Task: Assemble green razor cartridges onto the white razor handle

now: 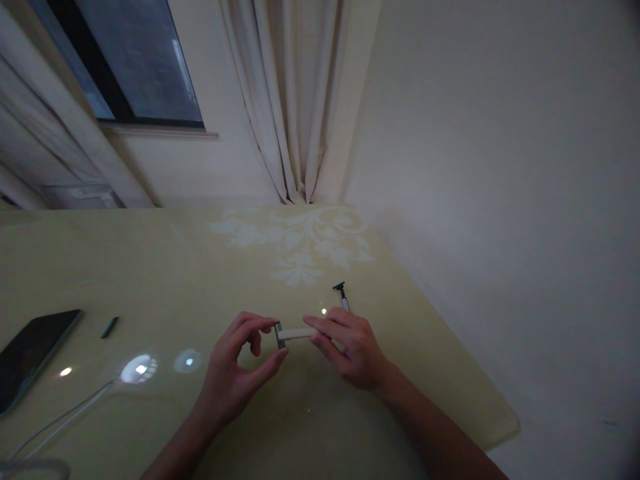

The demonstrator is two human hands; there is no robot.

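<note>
I see a slim, pale-handled razor (295, 333) with a dark green head held above the glossy, yellow-green surface (165, 280). The left hand's (233, 367) fingers pinch its head end to end; the right hand's (357, 348) clamp the handle, just beside a second, black-headed razor (341, 289).
</note>
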